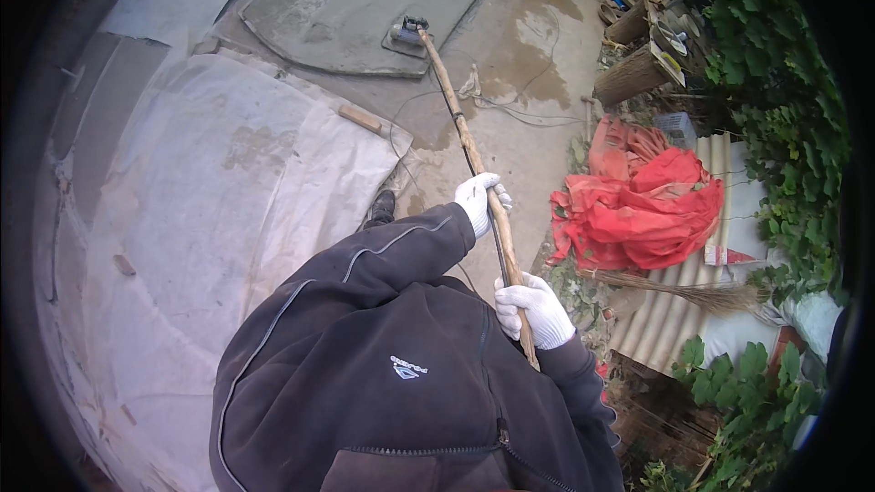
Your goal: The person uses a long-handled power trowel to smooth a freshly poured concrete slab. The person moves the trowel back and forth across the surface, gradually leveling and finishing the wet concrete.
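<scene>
A long wooden pole (463, 137) runs up from my body to a small motorised float tool (406, 36) resting on a slab of wet grey concrete (346, 0). My left hand (481, 202), in a white knit glove, grips the pole around its middle. Lower down, near my jacket, my right hand (533, 310), also gloved in white, is closed on the same pole. A black cable lies along the pole, and thin cords (529, 109) trail over the damp concrete ground beside it.
A pale plastic sheet (173, 219) with a wood piece (363, 118) covers the left side. At right lie red tarpaulins (638, 210), a straw broom (715, 301), corrugated sheets (643, 337) and cut logs (629, 77), beside leafy plants (775, 55). My dark shoe (383, 205) stands by the sheet's edge.
</scene>
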The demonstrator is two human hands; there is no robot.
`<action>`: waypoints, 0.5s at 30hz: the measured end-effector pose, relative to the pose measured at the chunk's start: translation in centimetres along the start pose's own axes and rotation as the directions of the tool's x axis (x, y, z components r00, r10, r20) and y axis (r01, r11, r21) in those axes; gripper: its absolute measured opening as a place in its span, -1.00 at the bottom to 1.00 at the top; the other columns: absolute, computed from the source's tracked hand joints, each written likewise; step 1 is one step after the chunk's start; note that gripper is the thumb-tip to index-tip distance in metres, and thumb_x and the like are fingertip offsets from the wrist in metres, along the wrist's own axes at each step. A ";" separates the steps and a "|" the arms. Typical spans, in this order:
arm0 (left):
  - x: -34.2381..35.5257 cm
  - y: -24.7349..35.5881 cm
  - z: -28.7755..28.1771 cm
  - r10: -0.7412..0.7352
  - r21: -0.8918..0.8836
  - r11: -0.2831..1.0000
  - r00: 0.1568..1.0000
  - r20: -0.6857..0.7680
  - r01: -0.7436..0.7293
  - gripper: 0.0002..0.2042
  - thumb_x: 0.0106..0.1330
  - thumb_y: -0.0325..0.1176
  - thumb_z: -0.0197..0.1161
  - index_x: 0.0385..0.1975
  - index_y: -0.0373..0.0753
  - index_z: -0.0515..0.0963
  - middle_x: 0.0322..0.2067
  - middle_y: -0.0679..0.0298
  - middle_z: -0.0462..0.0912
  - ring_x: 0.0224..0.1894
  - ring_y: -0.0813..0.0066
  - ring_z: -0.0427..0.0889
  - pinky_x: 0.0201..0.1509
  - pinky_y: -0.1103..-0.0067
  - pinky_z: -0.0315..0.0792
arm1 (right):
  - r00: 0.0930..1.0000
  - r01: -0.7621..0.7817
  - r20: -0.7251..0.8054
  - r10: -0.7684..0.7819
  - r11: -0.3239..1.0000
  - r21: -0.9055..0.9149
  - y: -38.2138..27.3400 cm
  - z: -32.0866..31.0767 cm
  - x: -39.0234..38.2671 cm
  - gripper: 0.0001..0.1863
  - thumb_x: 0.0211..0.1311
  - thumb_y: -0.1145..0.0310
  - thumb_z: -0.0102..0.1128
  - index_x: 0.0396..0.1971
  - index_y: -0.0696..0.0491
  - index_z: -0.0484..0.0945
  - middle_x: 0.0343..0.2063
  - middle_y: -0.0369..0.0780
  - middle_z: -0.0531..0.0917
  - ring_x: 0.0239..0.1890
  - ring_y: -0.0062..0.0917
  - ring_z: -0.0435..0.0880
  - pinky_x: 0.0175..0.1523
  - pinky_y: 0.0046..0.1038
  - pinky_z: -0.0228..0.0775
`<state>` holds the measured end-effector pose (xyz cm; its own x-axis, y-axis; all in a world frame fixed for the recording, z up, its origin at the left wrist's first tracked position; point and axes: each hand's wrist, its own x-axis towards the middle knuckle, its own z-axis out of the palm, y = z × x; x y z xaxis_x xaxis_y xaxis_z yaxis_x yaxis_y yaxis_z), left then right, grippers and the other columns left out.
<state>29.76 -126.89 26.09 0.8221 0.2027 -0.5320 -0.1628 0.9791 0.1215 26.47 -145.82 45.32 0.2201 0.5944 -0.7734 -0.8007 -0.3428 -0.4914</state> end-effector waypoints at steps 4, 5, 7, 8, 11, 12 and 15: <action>-0.3 -0.2 0.6 -0.039 -0.009 0.999 0.999 0.013 0.039 -0.89 0.47 -0.40 0.17 -0.33 -0.19 0.43 -0.48 0.25 0.52 -0.41 0.28 0.56 -0.19 0.32 0.54 | 1.000 0.005 0.009 -0.005 1.000 -0.007 -0.1 -0.8 -0.5 -0.86 0.35 0.52 0.21 -0.15 0.13 0.49 -0.64 -0.35 0.45 -0.73 -0.63 0.42 -0.64 -0.53 0.25; -0.5 -0.3 0.7 -0.028 0.008 1.000 0.999 0.019 0.028 -0.89 0.48 -0.40 0.17 -0.32 -0.20 0.42 -0.47 0.24 0.52 -0.40 0.27 0.56 -0.18 0.31 0.55 | 1.000 0.008 0.012 -0.008 1.000 -0.007 0.0 -1.0 -0.6 -0.86 0.36 0.50 0.22 -0.14 0.13 0.48 -0.65 -0.35 0.44 -0.73 -0.62 0.42 -0.64 -0.52 0.24; -0.5 -0.5 0.5 -0.050 0.023 0.999 0.998 0.042 0.049 -0.89 0.49 -0.40 0.17 -0.32 -0.21 0.42 -0.46 0.23 0.52 -0.38 0.26 0.56 -0.15 0.30 0.55 | 1.000 0.011 0.005 -0.011 1.000 -0.029 0.0 -1.4 -0.9 -0.85 0.36 0.50 0.22 -0.14 0.13 0.48 -0.65 -0.34 0.45 -0.74 -0.62 0.41 -0.64 -0.52 0.25; -0.3 -0.5 0.2 -0.085 0.024 0.996 0.995 0.059 0.084 -0.88 0.49 -0.40 0.17 -0.32 -0.22 0.42 -0.45 0.23 0.52 -0.36 0.25 0.57 -0.13 0.29 0.56 | 1.000 0.012 0.002 -0.012 0.999 -0.040 0.1 -1.6 -1.1 -0.85 0.36 0.50 0.22 -0.14 0.13 0.48 -0.65 -0.34 0.45 -0.74 -0.62 0.41 -0.64 -0.53 0.25; -0.5 -0.7 0.4 -0.163 0.025 0.987 0.983 0.088 0.161 -0.88 0.51 -0.40 0.16 -0.31 -0.23 0.42 -0.42 0.22 0.52 -0.32 0.23 0.57 -0.08 0.26 0.56 | 1.000 0.013 -0.012 -0.013 0.999 -0.037 0.3 -2.7 -1.4 -0.85 0.36 0.50 0.22 -0.13 0.13 0.48 -0.64 -0.34 0.45 -0.74 -0.62 0.41 -0.64 -0.53 0.25; -0.5 -0.8 0.4 -0.179 0.025 0.984 0.979 0.093 0.178 -0.87 0.51 -0.39 0.16 -0.31 -0.23 0.42 -0.41 0.21 0.52 -0.31 0.22 0.58 -0.06 0.25 0.57 | 1.000 0.017 -0.015 -0.017 0.999 -0.034 0.3 -2.9 -1.5 -0.85 0.36 0.50 0.22 -0.13 0.13 0.48 -0.63 -0.34 0.45 -0.74 -0.62 0.41 -0.64 -0.53 0.25; -0.6 -0.8 0.5 -0.204 0.046 0.979 0.966 0.159 0.199 -0.87 0.53 -0.38 0.16 -0.29 -0.24 0.43 -0.39 0.20 0.54 -0.26 0.20 0.60 -0.01 0.23 0.57 | 1.000 0.026 -0.015 -0.026 0.999 -0.018 0.4 -3.5 -1.8 -0.84 0.35 0.51 0.22 -0.13 0.14 0.48 -0.62 -0.34 0.46 -0.73 -0.62 0.41 -0.63 -0.54 0.25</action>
<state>29.67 -127.79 26.70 0.9139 -0.0060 -0.4059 0.0296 0.9982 0.0517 27.71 -149.62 45.10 0.2497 0.5921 -0.7662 -0.7845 -0.3401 -0.5186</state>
